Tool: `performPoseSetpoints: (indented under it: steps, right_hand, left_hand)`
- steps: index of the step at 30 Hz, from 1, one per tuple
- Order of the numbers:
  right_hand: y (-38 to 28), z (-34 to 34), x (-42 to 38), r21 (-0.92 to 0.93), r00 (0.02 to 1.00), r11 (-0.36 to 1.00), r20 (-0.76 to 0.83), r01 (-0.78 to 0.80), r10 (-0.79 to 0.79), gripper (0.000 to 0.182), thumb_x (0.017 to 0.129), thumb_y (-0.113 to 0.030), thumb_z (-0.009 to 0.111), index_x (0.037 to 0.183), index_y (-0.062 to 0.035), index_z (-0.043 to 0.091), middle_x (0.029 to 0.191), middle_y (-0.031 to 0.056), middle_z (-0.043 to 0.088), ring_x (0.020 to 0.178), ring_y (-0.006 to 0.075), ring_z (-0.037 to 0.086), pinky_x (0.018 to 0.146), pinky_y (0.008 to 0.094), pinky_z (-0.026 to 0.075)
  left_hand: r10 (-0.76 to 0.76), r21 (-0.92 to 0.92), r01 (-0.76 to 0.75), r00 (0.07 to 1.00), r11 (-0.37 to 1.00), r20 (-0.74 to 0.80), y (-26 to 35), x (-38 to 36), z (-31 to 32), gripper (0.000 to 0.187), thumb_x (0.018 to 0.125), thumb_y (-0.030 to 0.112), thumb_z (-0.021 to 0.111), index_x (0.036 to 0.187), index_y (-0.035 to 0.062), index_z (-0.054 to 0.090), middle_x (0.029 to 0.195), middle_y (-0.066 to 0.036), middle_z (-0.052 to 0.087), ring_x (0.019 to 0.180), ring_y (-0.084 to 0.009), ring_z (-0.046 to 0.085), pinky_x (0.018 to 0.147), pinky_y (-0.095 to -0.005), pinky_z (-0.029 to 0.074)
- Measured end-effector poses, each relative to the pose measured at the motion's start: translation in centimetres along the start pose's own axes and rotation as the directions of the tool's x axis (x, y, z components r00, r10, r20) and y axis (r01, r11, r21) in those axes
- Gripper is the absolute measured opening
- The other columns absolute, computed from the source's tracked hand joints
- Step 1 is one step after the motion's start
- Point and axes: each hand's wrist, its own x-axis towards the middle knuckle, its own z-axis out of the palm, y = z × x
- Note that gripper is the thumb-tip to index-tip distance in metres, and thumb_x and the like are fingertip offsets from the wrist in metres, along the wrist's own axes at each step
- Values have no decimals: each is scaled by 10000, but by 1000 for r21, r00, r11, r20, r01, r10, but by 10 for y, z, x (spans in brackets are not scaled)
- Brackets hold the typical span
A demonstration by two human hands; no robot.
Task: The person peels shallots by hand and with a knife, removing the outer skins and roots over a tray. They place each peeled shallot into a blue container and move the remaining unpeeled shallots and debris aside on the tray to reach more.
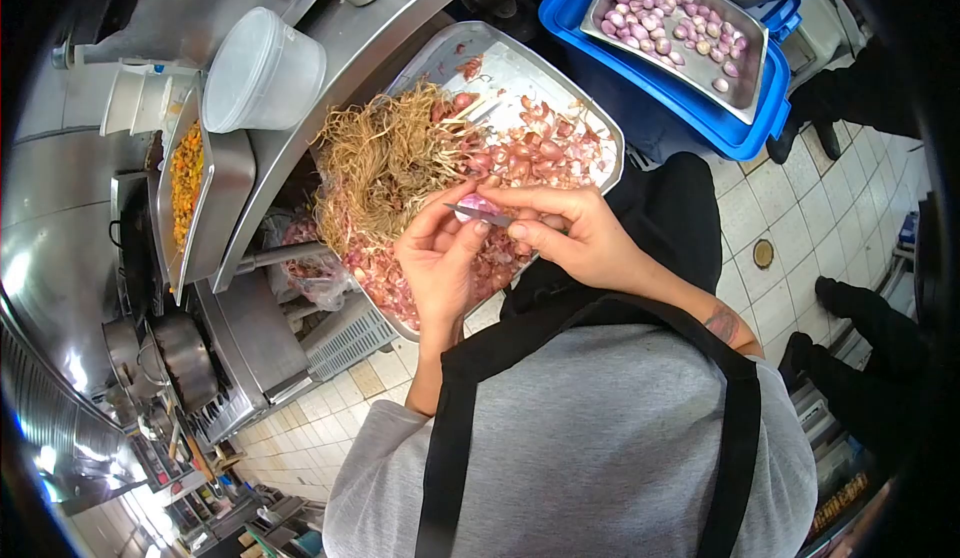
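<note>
My left hand (442, 251) pinches a small purple-and-white shallot (468, 204) between thumb and fingers. My right hand (568, 228) is closed round the handle of a small knife (486, 216), whose blade lies against the shallot. Both hands are over a large metal tray (608, 123). Inside it, a tangle of dry roots (385, 153) lies at the left, with unpeeled shallots (545, 150) and loose reddish skins around it. Beyond my right hand, peeled shallots (650, 26) sit in a steel pan (755, 73).
The pan rests on a blue lid (752, 138). At the left, a steel counter edge (300, 148) carries a white bucket (265, 70) and a container of orange pieces (186, 183). Dark-clothed legs of other people (860, 308) show at the right above the tiled floor.
</note>
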Motion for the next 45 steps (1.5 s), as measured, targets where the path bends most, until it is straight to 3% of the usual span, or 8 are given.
performPoseSetpoints:
  steps: [3,6,9,12,18,23,27,45]
  right_hand:
    - [17,4,0,-132,983,977,-54,168,-176,311,845,-41,567,1155,-17,584,1012,73,666,786,80,588,760,243,469]
    - [20,4,2,-251,957,934,-72,256,-281,289,856,-57,567,1141,-22,597,899,67,669,727,77,580,685,218,470]
    - [17,1,-2,221,989,964,25,-150,148,280,888,-90,542,1160,-43,588,760,40,612,579,57,514,513,181,420]
    - [15,-11,0,577,917,713,240,-398,318,280,919,-125,508,1187,-67,567,681,2,512,476,22,391,394,159,285]
    - [15,-10,2,682,873,565,243,-464,424,279,934,-157,488,1191,-71,557,690,-6,495,442,17,347,366,167,242]
    - [24,-2,3,422,964,869,58,-260,260,281,908,-105,520,1180,-53,568,728,-8,546,509,13,415,422,157,313]
    - [20,4,2,249,991,959,4,-133,137,316,878,-50,541,1193,-42,565,714,-36,557,573,-3,434,494,154,346]
    - [20,0,0,337,983,923,78,-184,167,289,912,-66,488,1189,-47,567,665,-56,475,494,-4,346,432,166,280]
  left_hand:
    - [38,106,-39,999,994,16,3,0,0,333,758,-113,623,1084,-69,576,1091,-118,547,1029,-208,567,879,-293,480]
    - [113,247,-128,991,960,74,5,-2,-1,328,753,-116,626,1074,-67,581,1083,-113,545,1035,-215,564,873,-299,489]
    - [125,225,-146,987,963,105,4,-2,-5,341,744,-127,626,1077,-66,578,1099,-120,541,1048,-223,555,885,-306,482]
    - [28,8,-29,995,1000,91,6,-2,-2,380,743,-123,629,1111,-58,564,1124,-132,545,1055,-214,549,893,-304,475]
    - [-66,-108,70,997,992,46,-3,2,-6,469,777,-88,611,1225,-49,479,1168,-161,549,1077,-206,544,918,-316,456]
    - [-133,-125,127,990,984,-42,-7,1,0,459,794,-82,595,1234,-51,468,1213,-189,526,1075,-205,547,903,-309,463]
    - [-71,-74,63,991,995,-115,-11,0,2,410,780,-98,602,1180,-53,521,1175,-163,548,1034,-182,561,877,-291,476]
    - [97,44,-101,992,994,75,0,3,-1,334,691,-176,640,1004,-67,602,1001,-94,547,961,-184,580,844,-278,500]
